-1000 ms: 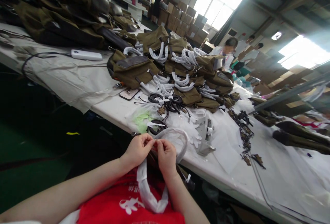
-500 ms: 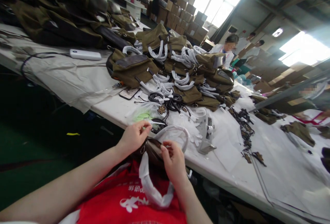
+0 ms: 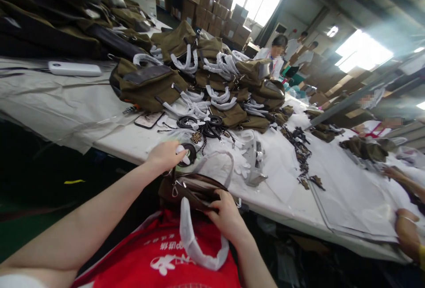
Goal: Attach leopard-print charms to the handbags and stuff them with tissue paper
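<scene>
A brown handbag (image 3: 169, 193) rests against my front at the table's edge, its zipped top parted. My right hand (image 3: 227, 215) is closed on the right side of the bag's opening, thumb and fingers on the rim. One wrapped white handle (image 3: 191, 235) hangs toward me over a red apron; the other handle (image 3: 229, 164) stands up on the table side. Just beyond the bag, my left hand (image 3: 168, 156) pinches a coiled black strap (image 3: 191, 150) with a white wrap on it. A metal clasp (image 3: 175, 190) dangles at the bag's left end.
Olive bags with wrapped handles (image 3: 149, 82) are piled across the table. Nearby lie a phone (image 3: 148, 120), more coiled straps (image 3: 212, 126), a grey metal device (image 3: 255, 159) and a row of dark tags (image 3: 300, 155). A co-worker's arms (image 3: 407, 221) show at right.
My left hand has left the bag's zip end and reached forward to the coiled strap, which now tilts up. The bag's mouth is wider. The view has shifted right.
</scene>
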Action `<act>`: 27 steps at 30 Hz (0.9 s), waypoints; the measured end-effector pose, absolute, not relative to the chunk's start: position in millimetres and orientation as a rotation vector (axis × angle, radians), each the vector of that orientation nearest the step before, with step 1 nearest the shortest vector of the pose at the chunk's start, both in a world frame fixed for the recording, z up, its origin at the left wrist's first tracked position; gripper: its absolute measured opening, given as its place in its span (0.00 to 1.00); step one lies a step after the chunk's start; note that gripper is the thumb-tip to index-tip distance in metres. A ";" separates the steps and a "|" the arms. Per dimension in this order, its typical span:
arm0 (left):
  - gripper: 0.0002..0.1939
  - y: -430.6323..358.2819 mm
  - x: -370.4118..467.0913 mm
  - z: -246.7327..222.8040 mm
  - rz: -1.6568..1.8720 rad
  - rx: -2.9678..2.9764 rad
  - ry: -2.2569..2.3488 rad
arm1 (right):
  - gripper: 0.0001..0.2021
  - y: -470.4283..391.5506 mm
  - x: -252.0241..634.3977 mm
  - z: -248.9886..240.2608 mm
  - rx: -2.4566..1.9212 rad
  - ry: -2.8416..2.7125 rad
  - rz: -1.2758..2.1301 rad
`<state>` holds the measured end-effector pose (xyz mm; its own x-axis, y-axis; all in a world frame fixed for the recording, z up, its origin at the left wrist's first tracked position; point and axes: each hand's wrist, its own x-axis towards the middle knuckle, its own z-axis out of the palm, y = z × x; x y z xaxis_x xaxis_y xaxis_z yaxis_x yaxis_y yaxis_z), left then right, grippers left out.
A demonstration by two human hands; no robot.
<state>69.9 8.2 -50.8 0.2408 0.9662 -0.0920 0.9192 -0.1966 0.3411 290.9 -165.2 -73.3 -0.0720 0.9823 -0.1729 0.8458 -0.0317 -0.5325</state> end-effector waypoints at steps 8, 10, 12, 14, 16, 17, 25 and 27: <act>0.13 -43.7 43.9 5.4 0.450 2.454 1.026 | 0.07 -156.1 269.6 -51.6 -1.904 -2.120 0.751; 0.09 -48.2 55.1 3.5 0.194 2.528 0.889 | 0.07 -153.2 262.5 -44.7 -1.872 -2.145 0.753; 0.08 -49.0 67.7 -3.3 -0.022 2.580 0.886 | 0.07 -151.7 256.1 -38.5 -1.837 -2.159 0.772; 0.09 -47.8 78.6 -12.7 -0.157 2.602 0.883 | 0.07 -151.1 250.6 -33.5 -1.797 -2.176 0.790; 0.09 -47.0 87.4 -23.9 -0.237 2.604 0.817 | 0.07 -151.1 245.8 -30.5 -1.747 -2.204 0.804; 0.09 -47.3 91.3 -30.0 -0.266 2.599 0.780 | 0.07 -151.3 243.7 -30.2 -1.721 -2.221 0.816; 0.12 -52.7 106.3 -68.0 -0.373 2.623 0.717 | 0.07 -153.4 240.3 -44.4 -1.698 -2.165 0.940; 0.11 -51.2 101.2 -66.3 -0.340 2.625 0.713 | 0.07 -151.0 246.5 -41.9 -1.669 -2.107 0.918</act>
